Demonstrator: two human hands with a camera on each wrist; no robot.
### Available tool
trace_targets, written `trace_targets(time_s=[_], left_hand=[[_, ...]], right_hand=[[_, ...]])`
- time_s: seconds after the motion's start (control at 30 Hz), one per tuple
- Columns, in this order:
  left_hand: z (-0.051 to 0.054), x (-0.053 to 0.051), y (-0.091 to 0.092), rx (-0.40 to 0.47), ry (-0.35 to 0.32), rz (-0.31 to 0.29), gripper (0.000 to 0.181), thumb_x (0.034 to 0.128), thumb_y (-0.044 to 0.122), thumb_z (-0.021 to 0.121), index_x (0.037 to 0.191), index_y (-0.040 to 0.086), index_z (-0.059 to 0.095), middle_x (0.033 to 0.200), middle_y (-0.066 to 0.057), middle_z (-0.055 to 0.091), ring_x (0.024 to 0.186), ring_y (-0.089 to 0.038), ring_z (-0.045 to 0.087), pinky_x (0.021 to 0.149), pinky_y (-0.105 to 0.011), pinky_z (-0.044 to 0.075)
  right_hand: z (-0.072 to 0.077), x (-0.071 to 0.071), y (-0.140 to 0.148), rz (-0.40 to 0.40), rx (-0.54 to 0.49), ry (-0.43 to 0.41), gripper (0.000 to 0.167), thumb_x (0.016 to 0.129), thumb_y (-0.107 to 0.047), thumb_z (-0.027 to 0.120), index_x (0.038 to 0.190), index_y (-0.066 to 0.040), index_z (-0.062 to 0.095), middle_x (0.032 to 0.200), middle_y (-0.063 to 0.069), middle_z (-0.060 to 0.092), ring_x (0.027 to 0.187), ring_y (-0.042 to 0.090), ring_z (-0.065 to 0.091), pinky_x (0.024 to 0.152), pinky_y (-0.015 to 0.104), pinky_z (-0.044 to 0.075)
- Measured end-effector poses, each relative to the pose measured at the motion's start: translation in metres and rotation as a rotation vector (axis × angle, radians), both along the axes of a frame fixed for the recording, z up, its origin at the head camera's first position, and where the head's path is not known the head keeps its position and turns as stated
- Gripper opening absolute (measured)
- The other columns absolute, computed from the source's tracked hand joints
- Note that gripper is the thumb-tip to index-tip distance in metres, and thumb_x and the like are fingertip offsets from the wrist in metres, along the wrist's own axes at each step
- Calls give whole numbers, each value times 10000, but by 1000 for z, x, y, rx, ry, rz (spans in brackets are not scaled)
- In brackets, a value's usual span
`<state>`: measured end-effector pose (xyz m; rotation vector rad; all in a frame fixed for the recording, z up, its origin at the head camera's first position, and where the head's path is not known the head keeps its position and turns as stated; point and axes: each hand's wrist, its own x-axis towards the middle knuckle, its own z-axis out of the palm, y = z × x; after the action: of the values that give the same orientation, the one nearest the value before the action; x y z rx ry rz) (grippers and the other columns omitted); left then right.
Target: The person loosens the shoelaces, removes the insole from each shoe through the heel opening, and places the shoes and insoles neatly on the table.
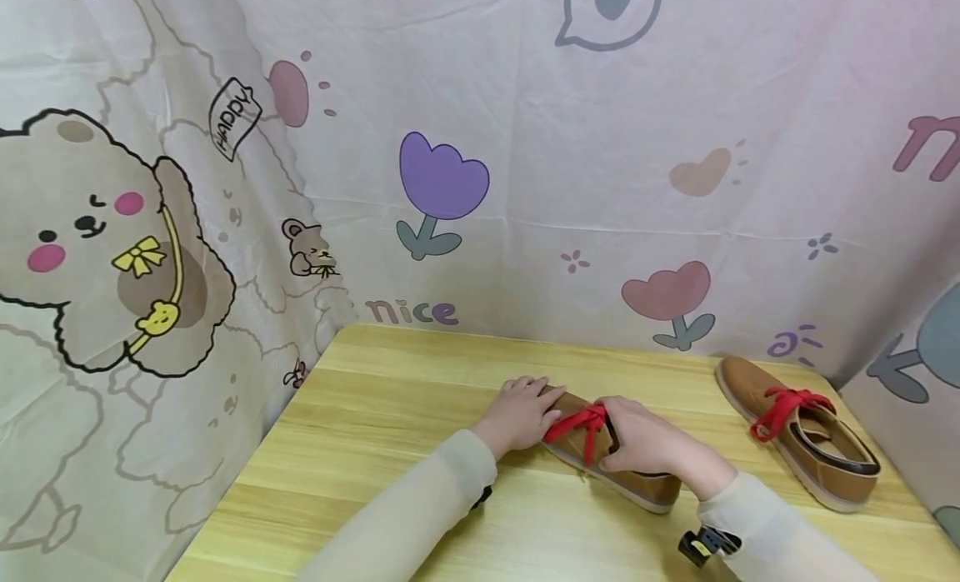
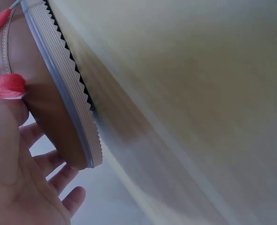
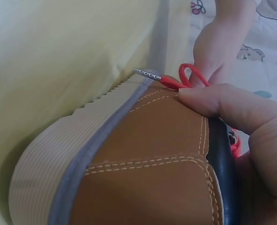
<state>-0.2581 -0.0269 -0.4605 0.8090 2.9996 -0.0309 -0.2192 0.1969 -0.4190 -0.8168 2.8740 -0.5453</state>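
A brown leather shoe [image 1: 633, 482] with a pale ridged sole lies on the wooden table, its toe pointing up and left in the head view. Its red lace [image 1: 596, 415] is tied in a bow; a metal lace tip [image 3: 146, 74] shows in the right wrist view. My left hand [image 1: 519, 417] holds the toe, thumb beside the lace and fingers spread around the front. Gripping the shoe at its opening is my right hand [image 1: 643, 439], with the thumb [image 3: 201, 101] on the near side by the lace. Its other fingers are mostly hidden.
A matching brown shoe [image 1: 825, 474] with a red bow stands at the table's right side. The light wooden table [image 1: 360, 415] meets a printed cloth [image 1: 517, 148] hanging behind it and along both sides. A dark device [image 1: 705, 544] is strapped at my right wrist.
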Motion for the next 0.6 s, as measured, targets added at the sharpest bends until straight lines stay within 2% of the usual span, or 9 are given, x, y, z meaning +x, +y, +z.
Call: trace_targets(time_s=[0.13,0.37,0.6], left_hand=[[0,4,-9,-6,8,2,538,1071,525,273,1583,360,297,1604,-16,345,1445,-246,337,1162,-457,289],[3,13,-22,-15,6,9,549,1066,536,284,1579,344,318,1583,-33,378,1428,-265,359,1154,-473,297],[2,20,-35,-49,43,30,562,1057,567,265,1577,362,313,1557,-27,411,1400,-251,393,1131,-457,330]], right_hand=[[0,0,-5,31,-1,-1,747,668,-231,915,1272,9,546,1169,101,612,983,234,576,821,442,534],[1,0,-12,97,-5,16,738,676,-229,901,1278,0,541,1161,96,611,953,216,560,801,423,518],[-1,-2,-21,136,-5,28,709,687,-205,874,1289,-24,545,1195,91,604,991,223,561,822,433,514]])
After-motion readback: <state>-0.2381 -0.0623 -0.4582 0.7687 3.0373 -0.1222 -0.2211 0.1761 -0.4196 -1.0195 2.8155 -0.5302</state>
